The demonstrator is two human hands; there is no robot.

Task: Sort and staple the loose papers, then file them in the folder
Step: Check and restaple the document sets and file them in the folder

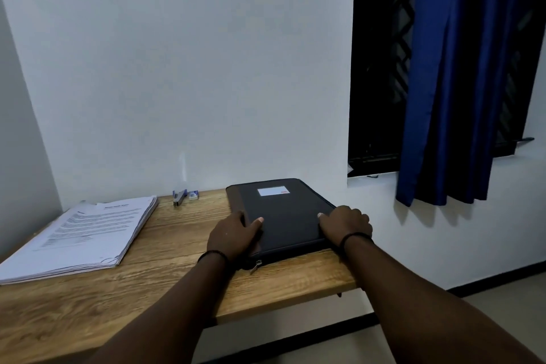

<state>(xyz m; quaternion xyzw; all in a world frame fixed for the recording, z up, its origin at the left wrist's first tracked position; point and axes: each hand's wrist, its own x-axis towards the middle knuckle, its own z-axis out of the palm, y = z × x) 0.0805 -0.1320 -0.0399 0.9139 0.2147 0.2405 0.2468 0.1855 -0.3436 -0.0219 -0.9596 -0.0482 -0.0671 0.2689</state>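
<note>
A black zip folder (283, 210) with a white label lies closed at the right end of the wooden table (177, 245). My left hand (233, 235) grips its near left edge, thumb on top. My right hand (345, 226) grips its near right edge, thumb on the cover. The zip pull (256, 266) hangs at the near left corner. A stack of printed papers (85, 233) lies at the table's left. A blue stapler (179, 197) and a small staple box (193, 194) stand by the wall.
The table meets a white wall at the back and a corner at the left. Its right end is a free edge over the floor. A dark window (381, 68) with a blue curtain (455, 77) is at the right.
</note>
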